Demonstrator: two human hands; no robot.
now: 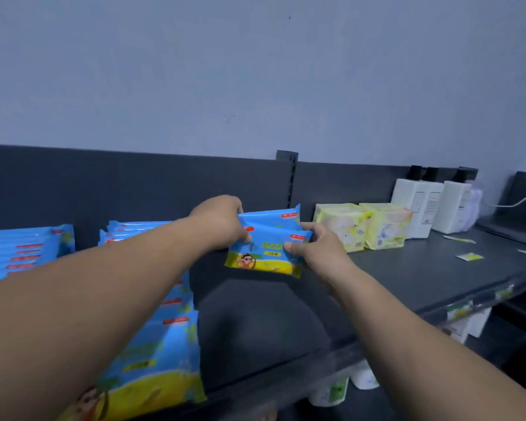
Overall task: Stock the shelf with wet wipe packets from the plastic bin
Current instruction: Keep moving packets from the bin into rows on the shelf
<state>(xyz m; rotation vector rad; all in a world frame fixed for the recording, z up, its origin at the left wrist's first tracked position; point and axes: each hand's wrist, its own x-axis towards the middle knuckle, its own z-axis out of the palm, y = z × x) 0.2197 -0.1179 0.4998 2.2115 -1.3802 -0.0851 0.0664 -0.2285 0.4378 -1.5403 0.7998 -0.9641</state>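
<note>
Few packets (268,243) held above shelf (407,268).
My left hand (220,221) grips their left end, right hand (316,249) the right; stocked row (155,344) just left.

Packet rows (152,344) left of bottles (416,208) on shelf (407,275).

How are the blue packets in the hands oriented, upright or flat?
Upright: the blue packets are held on edge, printed face toward the camera, between the left hand and right hand.
</note>
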